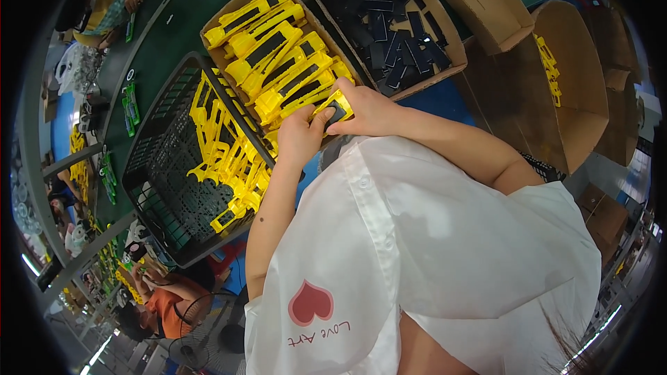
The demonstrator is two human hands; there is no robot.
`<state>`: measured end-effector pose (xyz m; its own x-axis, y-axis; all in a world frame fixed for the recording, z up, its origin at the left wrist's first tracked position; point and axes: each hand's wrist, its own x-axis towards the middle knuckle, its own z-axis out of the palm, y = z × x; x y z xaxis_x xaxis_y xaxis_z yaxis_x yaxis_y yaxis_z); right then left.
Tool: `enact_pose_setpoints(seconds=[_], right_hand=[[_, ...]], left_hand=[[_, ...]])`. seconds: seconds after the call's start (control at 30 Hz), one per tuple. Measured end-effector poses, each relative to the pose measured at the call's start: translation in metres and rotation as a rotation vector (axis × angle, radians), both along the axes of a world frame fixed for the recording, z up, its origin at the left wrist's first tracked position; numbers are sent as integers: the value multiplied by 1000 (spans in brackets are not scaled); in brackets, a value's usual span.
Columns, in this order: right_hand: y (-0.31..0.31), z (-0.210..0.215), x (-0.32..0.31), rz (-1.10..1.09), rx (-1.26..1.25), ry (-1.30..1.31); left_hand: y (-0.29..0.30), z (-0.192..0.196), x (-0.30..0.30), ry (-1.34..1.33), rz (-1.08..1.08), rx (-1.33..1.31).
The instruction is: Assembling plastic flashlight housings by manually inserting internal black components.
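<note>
In front of my shirt, both hands hold one yellow plastic part point(342, 101) with a dark flat panel point(336, 112) on its face. My left hand point(300, 136) is closed on its near left side, the thumb pressing against the panel. My right hand point(370, 108) grips the other end with bent fingers, which hide part of it. Just beyond my hands, several yellow parts with dark panels point(285, 73) lie stacked in a cardboard box. To the left, a black plastic basket point(149, 121) holds yellow parts point(226, 142) in a loose heap.
A second cardboard box point(455, 48) of loose dark panels stands at the far right. Farther right, an open carton point(580, 107) has yellow pieces inside. A green table point(167, 31) carries green items. Other people point(184, 298) sit to the left, near a fan point(208, 337).
</note>
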<state>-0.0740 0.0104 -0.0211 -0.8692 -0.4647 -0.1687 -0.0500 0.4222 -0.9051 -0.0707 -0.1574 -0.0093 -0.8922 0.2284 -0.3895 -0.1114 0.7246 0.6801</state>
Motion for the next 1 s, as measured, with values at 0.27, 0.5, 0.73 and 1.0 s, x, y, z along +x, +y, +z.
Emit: enact_pose_setpoints(seconds=[0.27,0.5,0.73,1.0], right_hand=[[1,-11,-3,113,150,26],[86,-14,-39,-184,1027,-28],[129,-59,-35,-272,1016,-17],[132,-41,-31,-410,702,46]], left_hand=[[-3,-3,-2,471,-61,-325],[-8,-37,30,589,-223,-623],[-1,-42,1,610,-143,-496],[-131,-33,8,816,581,-568]])
